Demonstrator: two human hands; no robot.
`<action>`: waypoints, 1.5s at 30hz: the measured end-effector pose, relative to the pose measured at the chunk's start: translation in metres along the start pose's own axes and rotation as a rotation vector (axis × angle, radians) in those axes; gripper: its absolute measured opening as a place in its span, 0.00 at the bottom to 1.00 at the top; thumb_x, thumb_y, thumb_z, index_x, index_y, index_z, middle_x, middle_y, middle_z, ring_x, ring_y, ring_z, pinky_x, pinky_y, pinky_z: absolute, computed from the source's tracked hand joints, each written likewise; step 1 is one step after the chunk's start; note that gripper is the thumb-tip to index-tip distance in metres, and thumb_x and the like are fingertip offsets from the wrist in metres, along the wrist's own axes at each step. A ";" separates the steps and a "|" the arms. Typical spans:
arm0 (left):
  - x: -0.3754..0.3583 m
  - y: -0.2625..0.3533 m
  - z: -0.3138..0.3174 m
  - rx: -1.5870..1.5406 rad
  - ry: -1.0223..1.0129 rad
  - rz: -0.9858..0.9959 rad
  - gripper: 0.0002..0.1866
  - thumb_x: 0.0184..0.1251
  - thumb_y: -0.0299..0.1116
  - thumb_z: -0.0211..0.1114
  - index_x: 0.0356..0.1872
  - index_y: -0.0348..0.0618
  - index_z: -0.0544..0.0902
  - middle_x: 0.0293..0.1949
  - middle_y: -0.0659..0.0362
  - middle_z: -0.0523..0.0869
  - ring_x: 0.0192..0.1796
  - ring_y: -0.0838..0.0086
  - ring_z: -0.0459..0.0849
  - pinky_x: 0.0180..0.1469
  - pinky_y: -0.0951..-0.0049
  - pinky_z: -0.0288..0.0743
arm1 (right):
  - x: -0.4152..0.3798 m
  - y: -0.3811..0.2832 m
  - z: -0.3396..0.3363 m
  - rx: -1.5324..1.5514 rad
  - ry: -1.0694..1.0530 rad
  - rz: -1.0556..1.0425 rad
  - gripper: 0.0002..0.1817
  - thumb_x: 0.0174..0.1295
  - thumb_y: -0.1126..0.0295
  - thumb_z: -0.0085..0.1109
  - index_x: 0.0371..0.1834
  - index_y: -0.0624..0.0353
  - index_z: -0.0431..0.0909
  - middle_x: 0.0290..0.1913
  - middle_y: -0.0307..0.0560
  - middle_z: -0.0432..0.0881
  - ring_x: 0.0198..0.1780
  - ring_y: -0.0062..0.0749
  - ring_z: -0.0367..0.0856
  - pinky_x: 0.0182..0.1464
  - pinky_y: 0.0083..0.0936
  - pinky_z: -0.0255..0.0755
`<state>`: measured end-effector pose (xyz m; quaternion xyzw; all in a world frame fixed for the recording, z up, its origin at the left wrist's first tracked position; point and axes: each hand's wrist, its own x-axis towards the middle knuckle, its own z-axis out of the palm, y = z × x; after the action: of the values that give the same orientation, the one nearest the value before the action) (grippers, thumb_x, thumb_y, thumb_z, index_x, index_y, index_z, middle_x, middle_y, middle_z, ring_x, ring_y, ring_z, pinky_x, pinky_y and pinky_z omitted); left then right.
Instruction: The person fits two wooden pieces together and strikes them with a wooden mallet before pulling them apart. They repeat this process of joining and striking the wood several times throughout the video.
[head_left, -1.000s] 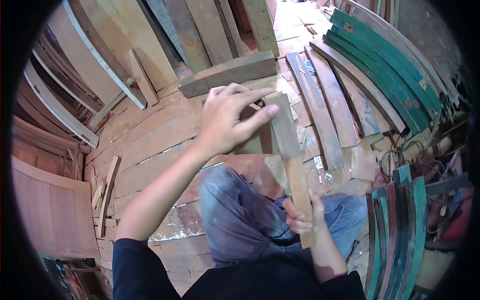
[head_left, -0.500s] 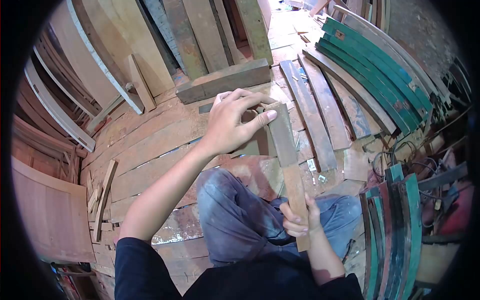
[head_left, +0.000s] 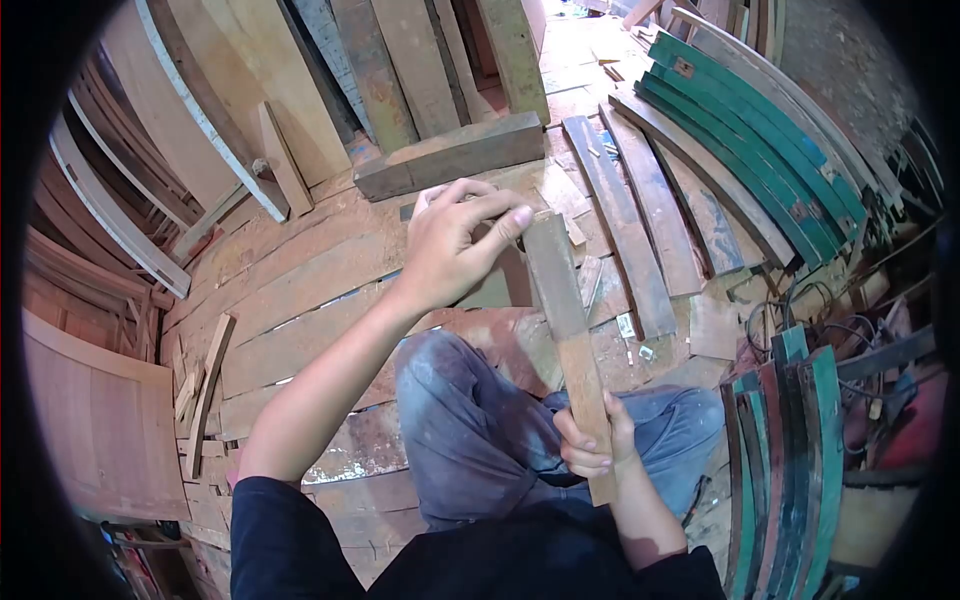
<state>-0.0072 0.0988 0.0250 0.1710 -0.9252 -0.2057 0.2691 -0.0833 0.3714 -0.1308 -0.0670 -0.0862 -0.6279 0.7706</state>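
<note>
My right hand point(head_left: 595, 440) is wrapped around the lower part of a narrow wooden bar point(head_left: 580, 360). The bar slants up and slightly left over my lap; its upper half is grey and its lower half bare tan wood. At the bar's top end is my left hand point(head_left: 450, 240), its fingers bent and its thumb tip by the top left corner. A gap shows between that thumb and the fingers, and the fingertips are partly hidden. Behind the left hand, a flat grey-brown piece point(head_left: 505, 280) lies partly covered on the floor.
A thick timber beam point(head_left: 450, 155) lies ahead, with upright boards behind it. Curved boards point(head_left: 620, 230) and green curved pieces point(head_left: 750, 130) lie to the right, with a bundle of painted strips point(head_left: 785, 470) nearer me. Thin sticks point(head_left: 208, 395) rest on the plank floor point(head_left: 290, 330) at left.
My left thumb has slid left, off the face of the bar to its top left corner. The bar's top end has shifted slightly left; my right hand keeps its hold.
</note>
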 end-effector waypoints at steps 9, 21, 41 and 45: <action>-0.019 0.020 -0.002 0.269 0.017 0.148 0.46 0.47 0.71 0.75 0.64 0.50 0.84 0.48 0.52 0.87 0.56 0.62 0.81 0.65 0.57 0.65 | 0.008 0.007 0.003 0.103 0.014 -0.036 0.34 0.79 0.38 0.42 0.35 0.65 0.66 0.26 0.40 0.63 0.13 0.17 0.62 0.10 0.15 0.60; -0.007 0.018 0.000 0.299 -0.029 0.169 0.59 0.34 0.78 0.76 0.64 0.42 0.82 0.50 0.49 0.84 0.57 0.55 0.80 0.66 0.53 0.65 | 0.019 0.025 0.029 0.257 -0.076 -0.111 0.29 0.81 0.41 0.40 0.60 0.58 0.71 0.32 0.43 0.67 0.14 0.17 0.64 0.10 0.13 0.63; 0.003 -0.008 0.001 0.275 -0.036 0.263 0.23 0.56 0.40 0.67 0.55 0.62 0.92 0.53 0.69 0.90 0.57 0.68 0.81 0.63 0.61 0.67 | 0.098 0.021 0.144 0.004 0.157 -0.385 0.25 0.85 0.55 0.39 0.70 0.66 0.66 0.58 0.51 0.74 0.47 0.31 0.74 0.48 0.27 0.81; 0.006 -0.007 0.000 0.274 -0.069 0.283 0.26 0.50 0.38 0.68 0.55 0.63 0.91 0.50 0.70 0.91 0.57 0.67 0.81 0.63 0.61 0.67 | 0.102 0.022 0.142 0.034 0.123 -0.393 0.29 0.84 0.50 0.39 0.72 0.64 0.68 0.54 0.50 0.77 0.45 0.31 0.77 0.48 0.24 0.80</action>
<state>-0.0108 0.0904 0.0245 0.0672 -0.9680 -0.0439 0.2377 -0.0486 0.3087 0.0296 0.0024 -0.0610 -0.7675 0.6381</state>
